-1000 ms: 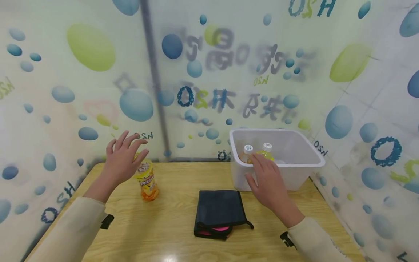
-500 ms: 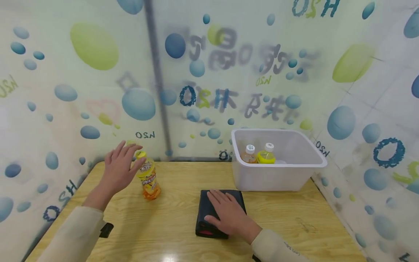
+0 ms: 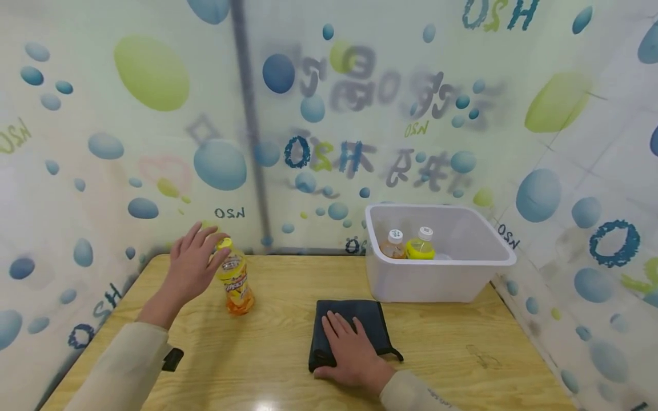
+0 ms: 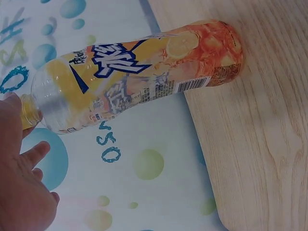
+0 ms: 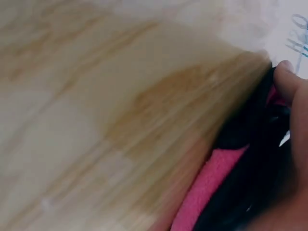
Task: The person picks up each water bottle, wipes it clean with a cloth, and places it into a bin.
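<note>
The orange drink bottle (image 3: 236, 282) left of centre stands narrow-based, so the spread-fingered left hand (image 3: 192, 265) brushing its yellow cap (image 3: 223, 244) could tip it over while the right hand (image 3: 349, 354) lies flat on the dark cloth (image 3: 354, 325).

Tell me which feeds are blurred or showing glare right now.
Head view: sharp, with a glare patch on the table near its front edge. Left wrist view: bottle clear. Right wrist view: heavily smeared, the dark cloth and wood grain streaked.

Orange-yellow bottle (image 3: 235, 281); dark cloth (image 3: 349, 334), seemingly pink-lined
</note>
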The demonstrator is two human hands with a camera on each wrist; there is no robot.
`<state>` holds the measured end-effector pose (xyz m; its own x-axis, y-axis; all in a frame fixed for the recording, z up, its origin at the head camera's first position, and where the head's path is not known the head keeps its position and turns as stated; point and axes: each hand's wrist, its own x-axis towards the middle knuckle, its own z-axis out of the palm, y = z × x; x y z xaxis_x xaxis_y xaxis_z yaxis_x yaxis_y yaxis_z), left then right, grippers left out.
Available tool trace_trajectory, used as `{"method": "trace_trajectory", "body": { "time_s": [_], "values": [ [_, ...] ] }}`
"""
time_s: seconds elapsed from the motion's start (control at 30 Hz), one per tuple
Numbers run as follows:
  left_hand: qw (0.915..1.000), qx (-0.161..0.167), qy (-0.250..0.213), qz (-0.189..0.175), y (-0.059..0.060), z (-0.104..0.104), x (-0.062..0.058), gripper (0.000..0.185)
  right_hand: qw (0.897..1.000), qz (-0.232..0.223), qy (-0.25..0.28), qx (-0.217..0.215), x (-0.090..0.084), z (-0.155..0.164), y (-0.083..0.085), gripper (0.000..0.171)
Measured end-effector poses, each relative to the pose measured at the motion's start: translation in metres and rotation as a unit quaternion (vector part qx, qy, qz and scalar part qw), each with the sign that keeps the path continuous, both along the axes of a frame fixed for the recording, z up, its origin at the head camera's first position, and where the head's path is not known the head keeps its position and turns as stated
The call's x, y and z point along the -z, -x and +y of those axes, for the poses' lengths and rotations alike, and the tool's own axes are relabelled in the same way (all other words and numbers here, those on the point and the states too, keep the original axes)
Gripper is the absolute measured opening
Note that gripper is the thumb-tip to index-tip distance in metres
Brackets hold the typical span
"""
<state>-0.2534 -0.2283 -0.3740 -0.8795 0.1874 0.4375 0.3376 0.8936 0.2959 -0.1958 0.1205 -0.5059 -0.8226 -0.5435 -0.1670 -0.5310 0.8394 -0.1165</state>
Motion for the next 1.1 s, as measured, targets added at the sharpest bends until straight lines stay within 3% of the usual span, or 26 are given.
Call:
{"method": "trace_trajectory", "body": {
  "time_s": [0.27, 0.5, 0.9, 1.1],
  "values": [
    [1.0000, 0.001, -0.004, 0.005, 0.000, 0.002, 0.001, 0.043, 0.999, 0.025, -0.009, 0.039, -0.002, -0.015, -0.004, 0.107],
    [0.9999, -0.008, -0.006, -0.006, -0.001, 0.003, 0.003, 0.046, 0.998, 0.026, -0.048, 0.034, 0.000, -0.015, -0.003, 0.105],
    [1.0000, -0.005, 0.001, -0.002, -0.003, 0.009, 0.001, 0.042, 0.998, 0.027, -0.044, 0.045, 0.006, -0.016, -0.003, 0.085],
    [0.9998, 0.008, 0.009, 0.017, -0.003, 0.014, 0.002, 0.037, 0.998, 0.051, -0.034, 0.035, 0.001, -0.012, -0.003, 0.077]
  ]
}}
